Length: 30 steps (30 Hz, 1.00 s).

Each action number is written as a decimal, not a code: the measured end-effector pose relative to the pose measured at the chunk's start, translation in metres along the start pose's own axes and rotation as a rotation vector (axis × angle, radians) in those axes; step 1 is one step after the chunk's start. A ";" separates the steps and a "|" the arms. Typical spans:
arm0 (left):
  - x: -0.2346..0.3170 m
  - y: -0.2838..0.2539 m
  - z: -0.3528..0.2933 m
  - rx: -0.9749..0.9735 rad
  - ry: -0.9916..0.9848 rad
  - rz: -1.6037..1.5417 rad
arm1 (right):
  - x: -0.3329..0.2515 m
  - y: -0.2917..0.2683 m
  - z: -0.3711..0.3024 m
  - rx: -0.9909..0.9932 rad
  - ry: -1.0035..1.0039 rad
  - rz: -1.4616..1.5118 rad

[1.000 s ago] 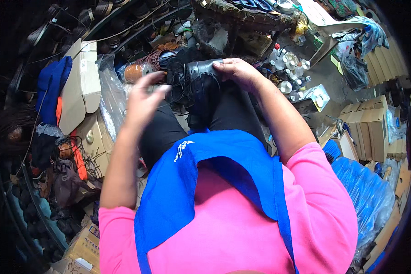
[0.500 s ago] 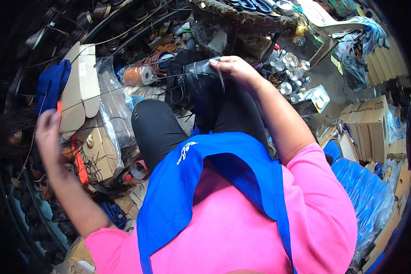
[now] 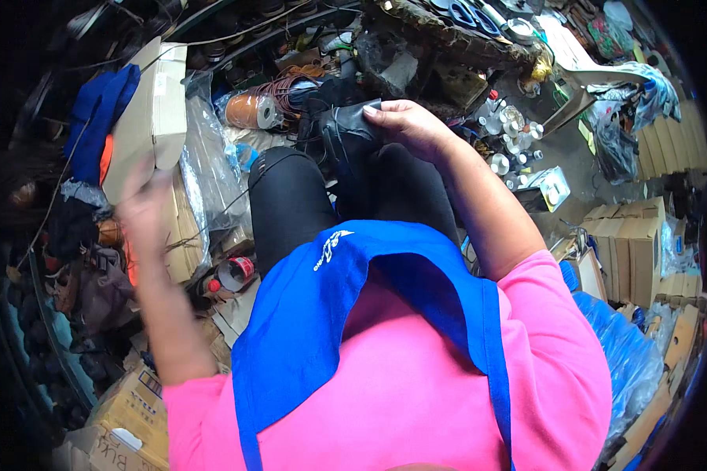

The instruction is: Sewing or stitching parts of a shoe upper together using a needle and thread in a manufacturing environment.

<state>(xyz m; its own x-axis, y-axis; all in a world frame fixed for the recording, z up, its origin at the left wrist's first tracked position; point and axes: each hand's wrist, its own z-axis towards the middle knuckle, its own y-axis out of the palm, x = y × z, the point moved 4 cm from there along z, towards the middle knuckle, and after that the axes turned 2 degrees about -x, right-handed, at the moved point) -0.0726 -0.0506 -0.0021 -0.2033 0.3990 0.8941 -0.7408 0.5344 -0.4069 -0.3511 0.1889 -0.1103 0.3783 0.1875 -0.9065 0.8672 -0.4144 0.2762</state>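
Note:
My right hand (image 3: pixel 407 124) pinches the edge of a black leather piece (image 3: pixel 350 122) above my knees, thumb on top. Whether the leather belongs to a shoe, I cannot tell. A thin dark thread (image 3: pixel 262 174) runs slackly from it across my left knee toward the left. My left hand (image 3: pixel 144 206) is smeared by motion in front of tall cardboard pieces (image 3: pixel 167 110). Its fingers cannot be made out, nor whether they hold the thread. Beyond my left knee lies an orange-brown spool (image 3: pixel 251 111).
Dark blue cloth (image 3: pixel 98 110) hangs at the far left. A bottle with a red cap (image 3: pixel 234 273) lies by my left thigh. Several small bottles (image 3: pixel 511 129) stand at the right. Scissors (image 3: pixel 471 16) rest on the bench at the back; cardboard boxes (image 3: pixel 624 247) are at the right.
My left hand has moved right and slightly lower, and the thread, taut before, now hangs slack. My right hand still grips the black leather piece. The view has shifted slightly.

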 end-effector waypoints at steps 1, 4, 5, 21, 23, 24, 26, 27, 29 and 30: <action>0.005 0.051 -0.006 -0.164 0.053 -0.084 | -0.002 0.006 0.001 -0.037 -0.018 0.000; 0.031 0.141 -0.011 -0.413 0.417 0.052 | -0.007 0.018 0.001 -0.072 -0.018 -0.046; 0.038 0.156 -0.012 -0.482 0.506 0.108 | -0.008 0.020 -0.001 -0.075 -0.022 -0.072; -0.004 0.135 -0.008 -0.490 0.210 0.089 | 0.019 0.048 -0.033 0.334 -0.333 -0.920; -0.011 0.131 -0.006 -0.526 0.137 0.039 | 0.021 0.058 -0.030 0.240 -0.426 -1.058; -0.019 0.130 -0.007 -0.593 -0.028 -0.088 | 0.023 0.059 -0.027 0.219 -0.399 -1.079; -0.027 0.123 -0.008 -0.665 -0.220 -0.200 | 0.023 0.052 -0.024 0.302 -0.297 -0.943; -0.028 0.118 -0.008 -0.647 -0.224 -0.203 | 0.023 0.048 -0.025 0.305 -0.213 -0.883; -0.031 0.108 -0.007 -0.588 -0.186 0.058 | 0.021 0.043 -0.025 0.228 -0.195 -0.276; -0.029 0.105 -0.007 -0.551 -0.148 0.118 | 0.019 0.041 -0.026 0.188 -0.152 -0.083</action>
<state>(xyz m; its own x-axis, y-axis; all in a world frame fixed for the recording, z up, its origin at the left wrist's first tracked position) -0.1399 -0.0011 -0.0724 -0.3809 0.3918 0.8375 -0.2738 0.8173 -0.5069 -0.3001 0.1984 -0.1080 0.2433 0.0977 -0.9650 0.8122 -0.5644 0.1476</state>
